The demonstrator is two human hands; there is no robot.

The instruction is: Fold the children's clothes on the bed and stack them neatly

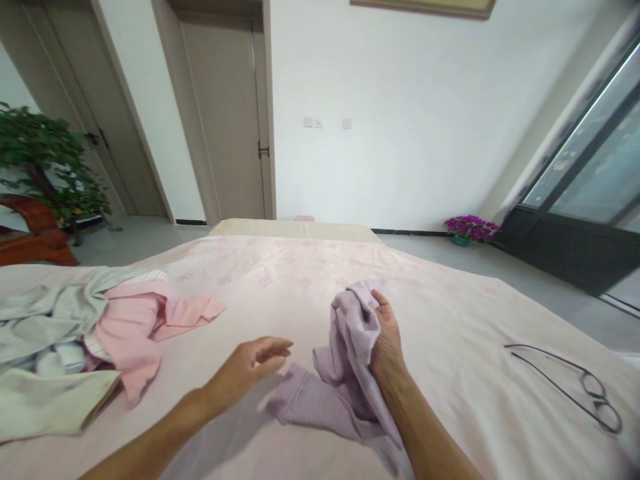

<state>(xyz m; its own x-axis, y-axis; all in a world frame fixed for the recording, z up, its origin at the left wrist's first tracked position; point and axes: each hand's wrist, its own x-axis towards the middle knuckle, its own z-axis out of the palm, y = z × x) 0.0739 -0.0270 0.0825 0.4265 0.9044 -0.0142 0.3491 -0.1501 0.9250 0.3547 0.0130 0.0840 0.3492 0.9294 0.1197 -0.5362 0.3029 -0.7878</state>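
Note:
A crumpled purple garment (345, 373) hangs bunched from my right hand (387, 337), which grips its upper part. Part of the cloth, with a ribbed-looking flap, trails toward the left just over the bed. My left hand (255, 363) is to the left of the garment, apart from it and holding nothing, its fingers curved with a gap to the thumb. Beneath both hands spreads a pale pink sheet (280, 300).
At the left lie a pink garment (137, 317), a grey garment (55, 300) and a pale yellow-green one (50, 400) in a loose heap. Eyeglasses (593, 393) rest on the sheet at the right. Beyond the far edge are a door (225, 120) and purple flowers (470, 228).

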